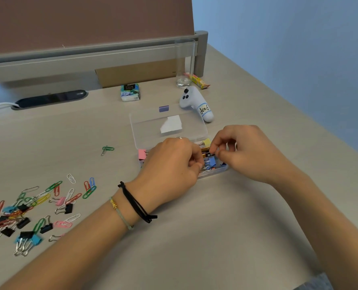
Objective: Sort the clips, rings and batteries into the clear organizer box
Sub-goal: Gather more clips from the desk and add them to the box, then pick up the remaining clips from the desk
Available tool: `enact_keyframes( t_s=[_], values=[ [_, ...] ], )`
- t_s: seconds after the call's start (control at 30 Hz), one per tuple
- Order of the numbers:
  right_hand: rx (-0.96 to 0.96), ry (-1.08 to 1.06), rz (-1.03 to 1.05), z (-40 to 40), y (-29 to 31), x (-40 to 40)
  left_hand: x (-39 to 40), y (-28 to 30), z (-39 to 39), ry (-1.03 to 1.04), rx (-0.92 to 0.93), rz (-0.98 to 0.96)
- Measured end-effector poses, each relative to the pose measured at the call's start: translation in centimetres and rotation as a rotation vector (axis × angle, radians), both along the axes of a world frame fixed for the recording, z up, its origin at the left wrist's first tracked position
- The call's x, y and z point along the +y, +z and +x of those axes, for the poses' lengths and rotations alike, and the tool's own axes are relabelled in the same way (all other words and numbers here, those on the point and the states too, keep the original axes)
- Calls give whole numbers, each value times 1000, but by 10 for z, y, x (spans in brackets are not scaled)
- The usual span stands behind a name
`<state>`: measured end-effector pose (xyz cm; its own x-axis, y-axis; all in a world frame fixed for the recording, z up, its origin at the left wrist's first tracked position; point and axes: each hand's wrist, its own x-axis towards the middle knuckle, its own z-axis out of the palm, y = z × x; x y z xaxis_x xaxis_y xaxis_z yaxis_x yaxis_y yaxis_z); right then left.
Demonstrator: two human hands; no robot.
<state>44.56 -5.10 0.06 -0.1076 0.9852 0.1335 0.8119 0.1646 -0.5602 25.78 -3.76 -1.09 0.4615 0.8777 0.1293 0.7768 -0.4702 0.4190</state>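
Organizer box [169, 130] lies beneath both curled hands [211, 158].

A: Anything here you can actually read?

B: One word for sure. The white plush toy [196, 103] lying on the bench [215, 216] has a white label round its stem, handwritten "good". From this side it reads upside down.

A: What about the small tissue pack [130, 92] farther back?

B: It has a dark panel on top with pale lettering, but that is too small and blurred to spell out.

A: And the yellow and red wrapper [199, 81] by the glass?

B: It has print on it, unreadable. The same goes for the black band on the gold battery [205, 152] in the clear organizer box [220, 169].
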Motion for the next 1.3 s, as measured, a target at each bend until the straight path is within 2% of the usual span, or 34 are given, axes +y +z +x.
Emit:
enact_keyframes(
  t_s=[0.23,0.43,0.57,0.73,1.03,1.3],
  values=[
    [-17,87,20,-51,8,12,2,9,-35,93,-54,2],
    [-22,260,2,-114,17,20,-1,11,-115,233,-88,17],
    [-105,405,-37,-158,17,18,-11,5,-177,365,-129,-8],
    [-174,466,-55,-193,6,16,-25,-2,-232,455,-184,-31],
    [-218,424,6,-232,-4,17,-35,1,-256,461,-221,-66],
    [-97,712,-177,-278,2,-17,-41,-1,-277,461,-172,-95]
  ],
)
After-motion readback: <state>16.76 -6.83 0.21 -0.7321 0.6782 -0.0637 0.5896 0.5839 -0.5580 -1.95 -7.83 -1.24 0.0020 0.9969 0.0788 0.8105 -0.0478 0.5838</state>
